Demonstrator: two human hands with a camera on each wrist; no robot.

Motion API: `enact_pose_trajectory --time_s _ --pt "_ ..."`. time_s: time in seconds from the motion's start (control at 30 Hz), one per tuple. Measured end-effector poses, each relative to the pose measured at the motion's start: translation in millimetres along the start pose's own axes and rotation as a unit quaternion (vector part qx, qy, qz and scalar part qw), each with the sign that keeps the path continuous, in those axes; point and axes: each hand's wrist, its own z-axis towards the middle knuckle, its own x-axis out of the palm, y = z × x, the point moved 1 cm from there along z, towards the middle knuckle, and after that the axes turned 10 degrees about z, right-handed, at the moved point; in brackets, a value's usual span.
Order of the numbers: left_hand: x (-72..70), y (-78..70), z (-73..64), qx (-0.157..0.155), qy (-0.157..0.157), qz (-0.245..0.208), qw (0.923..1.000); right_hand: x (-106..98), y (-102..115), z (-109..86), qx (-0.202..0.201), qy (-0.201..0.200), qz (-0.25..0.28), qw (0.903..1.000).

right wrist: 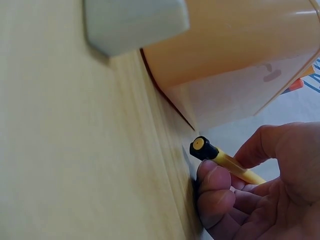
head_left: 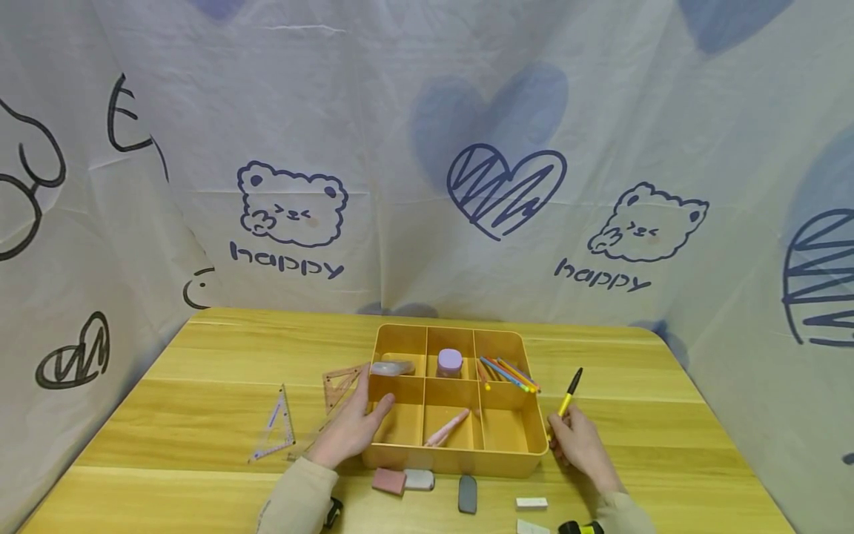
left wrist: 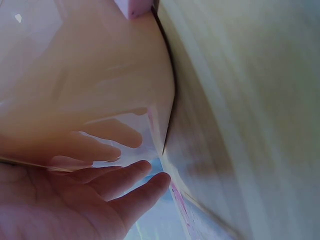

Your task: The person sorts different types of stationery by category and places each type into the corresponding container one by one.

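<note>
A yellow divided organizer box (head_left: 457, 462) stands in the middle of the table. My left hand (head_left: 356, 425) rests at its left wall, thumb over the rim and the other fingers extended along the outside, as the left wrist view also shows. Beside the box's right wall, my right hand (head_left: 579, 443) pinches a yellow-and-black pen (head_left: 570, 391) between thumb and fingers. A black end of this pen (right wrist: 204, 149) faces the camera in the right wrist view. Inside the box lie a pink pen (head_left: 447, 428), several coloured pens (head_left: 510, 373), a lilac-topped item (head_left: 450, 362) and a translucent grey object (head_left: 392, 367).
Left of the box lie a clear triangular ruler (head_left: 288, 426) and an orange-tinted set square (head_left: 333, 386). Along the front are a pink eraser (head_left: 389, 480), a white one (head_left: 419, 480), a dark grey block (head_left: 468, 495) and small white blocks (head_left: 531, 503). A printed curtain (head_left: 400, 259) hangs behind.
</note>
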Motion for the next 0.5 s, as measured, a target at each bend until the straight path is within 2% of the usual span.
enact_pose_trajectory --time_s 0.5 --pt "-0.5 -0.3 -0.5 -0.003 0.002 0.0 1.0 -0.1 0.1 -0.4 0.007 0.002 0.02 0.9998"
